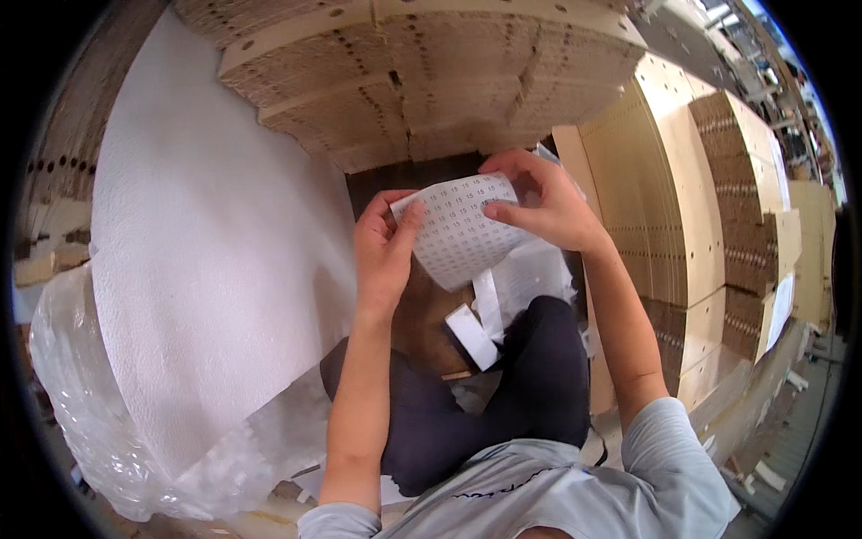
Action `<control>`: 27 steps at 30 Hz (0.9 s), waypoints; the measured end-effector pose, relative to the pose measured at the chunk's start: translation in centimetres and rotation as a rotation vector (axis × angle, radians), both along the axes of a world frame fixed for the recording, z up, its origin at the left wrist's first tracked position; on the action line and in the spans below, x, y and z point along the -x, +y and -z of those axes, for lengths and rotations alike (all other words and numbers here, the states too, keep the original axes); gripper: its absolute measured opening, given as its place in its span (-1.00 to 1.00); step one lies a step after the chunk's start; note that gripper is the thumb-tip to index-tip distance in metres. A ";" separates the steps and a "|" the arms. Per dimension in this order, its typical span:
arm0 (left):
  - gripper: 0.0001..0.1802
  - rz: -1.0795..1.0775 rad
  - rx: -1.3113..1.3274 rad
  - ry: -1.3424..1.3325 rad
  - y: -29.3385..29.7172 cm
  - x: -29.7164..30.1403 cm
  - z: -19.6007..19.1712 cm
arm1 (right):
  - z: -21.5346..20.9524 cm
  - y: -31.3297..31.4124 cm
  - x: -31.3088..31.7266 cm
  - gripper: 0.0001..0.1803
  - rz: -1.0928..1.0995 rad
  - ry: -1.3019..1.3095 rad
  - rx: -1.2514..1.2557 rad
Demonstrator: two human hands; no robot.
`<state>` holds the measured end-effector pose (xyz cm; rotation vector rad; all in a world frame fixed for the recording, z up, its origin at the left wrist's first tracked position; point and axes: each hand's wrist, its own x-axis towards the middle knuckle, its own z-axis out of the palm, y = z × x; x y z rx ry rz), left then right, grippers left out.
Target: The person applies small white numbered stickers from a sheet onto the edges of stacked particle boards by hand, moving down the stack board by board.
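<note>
Between my two hands I hold up a white sheet of stickers (462,229) covered in rows of small printed marks. My left hand (384,238) pinches its left edge, with the thumb on the front. On the right side, my right hand (548,202) grips the sheet's upper corner, thumb in front and fingers partly hidden behind. The sheet bends slightly and its lower edge hangs free above my lap. Beneath it, near my knees, lie a small white box (471,337) and a clear plastic bag (530,278) with pale contents I cannot make out.
Stacks of drilled wooden boards (431,90) stand in front of me, and more board stacks (664,189) rise on the right. A large white foam sheet (206,225) leans on the left. Crumpled clear plastic wrap (99,413) lies at lower left.
</note>
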<state>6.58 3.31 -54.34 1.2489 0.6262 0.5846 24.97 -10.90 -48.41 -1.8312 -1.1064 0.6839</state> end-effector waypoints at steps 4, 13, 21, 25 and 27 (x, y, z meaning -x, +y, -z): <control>-0.72 0.053 -0.097 0.043 -0.3 0.7 -0.8 | 2.3 -1.5 -0.1 -0.62 0.046 0.415 -0.065; -0.74 0.113 -0.212 0.052 -1.2 0.8 -1.7 | 0.9 -3.0 0.7 -0.77 -0.034 0.300 -0.021; -0.81 0.142 -0.203 0.102 -1.6 0.6 -1.8 | 0.1 -3.2 1.0 -0.76 -0.109 0.336 0.048; -0.84 0.185 -0.130 0.112 -1.2 0.6 -1.6 | -0.1 -3.2 1.1 -0.75 -0.122 0.327 0.047; -0.84 0.219 -0.064 0.112 -1.3 0.4 -1.7 | -0.4 -3.2 1.1 -0.76 -0.138 0.308 0.072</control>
